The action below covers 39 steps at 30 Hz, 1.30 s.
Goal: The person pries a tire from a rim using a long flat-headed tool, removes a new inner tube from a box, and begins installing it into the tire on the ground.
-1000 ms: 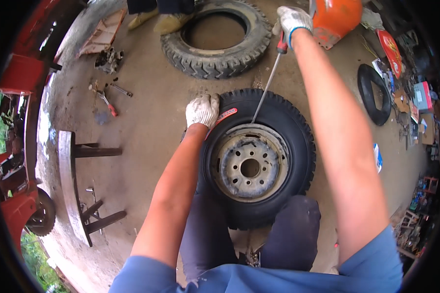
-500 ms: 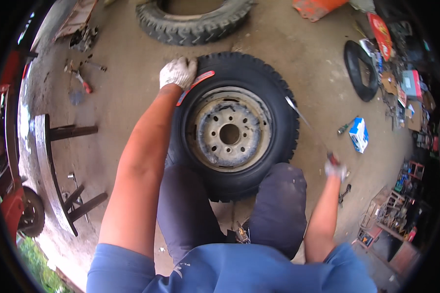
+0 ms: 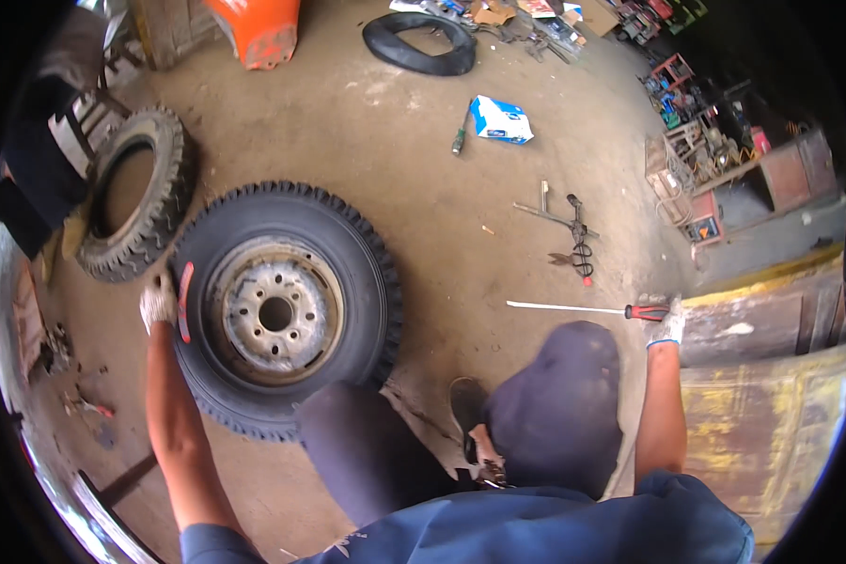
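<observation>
A black tyre [image 3: 355, 273] on a pale, worn steel rim [image 3: 275, 352] lies flat on the floor before my knees. My left hand [image 3: 159, 303], in a white knit glove, is closed against the tyre's outer left edge. Beside it, a curved red strip [image 3: 185, 303] lies on the sidewall. Off to the right, well apart from the tyre, my gloved right hand [image 3: 665, 321] grips a long screwdriver [image 3: 573, 307] by its red and black handle. Its thin metal shaft points left, above the floor.
A worn tyre [image 3: 164, 202] stands at the left, near a person in dark clothes [image 3: 30, 202]. Beyond are an orange part [image 3: 258, 33], an inner tube [image 3: 421, 58], a blue-white box [image 3: 501, 120] and a green screwdriver [image 3: 460, 141]. Metal tools [image 3: 573, 235] lie right; yellowed panels [image 3: 761, 423] stand close by.
The view has turned right, so the wheel now appears further left. My right hand has swung the screwdriver away from the tyre's edge. My left hand stays at the tyre's edge.
</observation>
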Motion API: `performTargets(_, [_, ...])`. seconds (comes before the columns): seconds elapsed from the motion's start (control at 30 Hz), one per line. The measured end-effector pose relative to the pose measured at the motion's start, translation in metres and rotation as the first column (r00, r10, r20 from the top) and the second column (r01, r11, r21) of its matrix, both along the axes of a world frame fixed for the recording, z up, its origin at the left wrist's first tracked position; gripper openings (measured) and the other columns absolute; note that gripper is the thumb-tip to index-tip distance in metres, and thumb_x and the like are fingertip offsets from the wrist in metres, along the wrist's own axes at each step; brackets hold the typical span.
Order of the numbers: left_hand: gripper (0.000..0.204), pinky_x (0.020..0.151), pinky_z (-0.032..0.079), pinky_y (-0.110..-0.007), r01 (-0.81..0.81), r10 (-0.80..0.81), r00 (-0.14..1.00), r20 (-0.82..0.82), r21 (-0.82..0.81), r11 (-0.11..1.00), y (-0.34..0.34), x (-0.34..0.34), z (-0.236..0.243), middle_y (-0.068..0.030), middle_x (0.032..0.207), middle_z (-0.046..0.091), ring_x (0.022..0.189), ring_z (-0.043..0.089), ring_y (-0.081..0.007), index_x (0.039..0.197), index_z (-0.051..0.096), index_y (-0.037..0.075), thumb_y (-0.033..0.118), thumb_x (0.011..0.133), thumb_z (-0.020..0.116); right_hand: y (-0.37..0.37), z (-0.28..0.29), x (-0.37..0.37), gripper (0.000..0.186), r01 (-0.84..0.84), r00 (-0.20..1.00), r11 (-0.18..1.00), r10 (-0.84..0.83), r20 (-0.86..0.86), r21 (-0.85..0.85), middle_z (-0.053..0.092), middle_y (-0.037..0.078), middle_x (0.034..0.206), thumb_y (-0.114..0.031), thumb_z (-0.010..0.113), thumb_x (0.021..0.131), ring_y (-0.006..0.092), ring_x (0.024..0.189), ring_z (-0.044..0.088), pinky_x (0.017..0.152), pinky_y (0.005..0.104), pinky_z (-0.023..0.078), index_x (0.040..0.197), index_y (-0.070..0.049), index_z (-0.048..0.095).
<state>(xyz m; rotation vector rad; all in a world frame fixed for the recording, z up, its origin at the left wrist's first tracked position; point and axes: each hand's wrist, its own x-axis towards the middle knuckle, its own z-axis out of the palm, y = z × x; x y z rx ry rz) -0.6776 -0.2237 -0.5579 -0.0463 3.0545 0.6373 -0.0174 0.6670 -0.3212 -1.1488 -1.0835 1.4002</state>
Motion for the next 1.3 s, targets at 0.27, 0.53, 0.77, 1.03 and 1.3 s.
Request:
performTargets(0.27, [0.061,0.099,0.055,-0.054,-0.223,0.224,0.973,0.055,-0.018,0.975,0.029,0.154,0.071,-0.0282,0.118,0.076,0.115,0.071,-0.0462,0.128,0.072,0.007,0.059,0.104,0.053,0.068,-0.006,-0.078,0.043,-0.303,0.949,0.943,0.285,-0.138,-0.135,0.073,0.011,0.094,-0.047,0.052,0.112,0.0359,0.089,0.071,0.096,0.0573,0.059,0.107,-0.007,0.068])
performTargets(0.53, [0.070,0.105,0.053,-0.049,0.165,-0.264,0.858,0.440,0.251,0.954,0.273,0.189,0.123,-0.0268,0.116,0.077,0.119,0.072,-0.0395,0.134,0.068,-0.004,0.057,0.099,0.065,0.103,-0.163,-0.369,0.035,-0.578,0.797,0.781,0.478,-0.370,-0.235,0.069,0.020,0.102,-0.032,0.053,0.113,0.0370,0.102,0.070,0.105,0.0547,0.055,0.114,0.002,0.062])
performTargets(0.77, [0.148,0.132,0.027,-0.046,-0.138,0.120,0.883,0.453,0.005,0.990,0.441,0.277,0.066,-0.0408,0.169,0.022,0.160,0.027,-0.0480,0.166,0.001,-0.016,0.060,0.075,0.090,0.084,-0.295,-0.338,0.041,-0.587,0.621,0.809,0.425,0.659,0.032,0.070,0.016,0.125,-0.029,0.075,0.099,0.0295,0.107,0.070,0.092,0.0446,0.059,0.130,-0.003,0.067])
performTargets(1.03, [0.117,0.100,0.054,-0.041,-0.365,0.197,0.879,0.435,0.346,0.864,0.424,0.284,0.010,-0.0292,0.142,0.059,0.122,0.066,-0.0333,0.165,-0.015,0.011,0.031,0.095,0.076,0.079,-0.263,-0.156,0.050,-0.817,0.350,0.558,0.682,0.642,-0.148,0.066,0.024,0.142,-0.016,0.070,0.099,0.0355,0.126,0.067,0.111,0.0412,0.052,0.144,0.002,0.060])
performTargets(1.3, [0.114,0.118,0.046,-0.049,-0.278,0.294,0.946,0.140,-0.121,0.953,0.460,0.297,0.048,-0.0357,0.148,0.058,0.139,0.058,-0.0465,0.159,0.040,-0.006,0.083,0.090,0.059,0.074,-0.166,-0.089,0.038,-0.613,-0.676,0.022,0.502,0.539,-0.790,0.073,0.019,0.134,-0.030,0.065,0.103,0.0346,0.127,0.069,0.104,0.0426,0.055,0.134,-0.009,0.072])
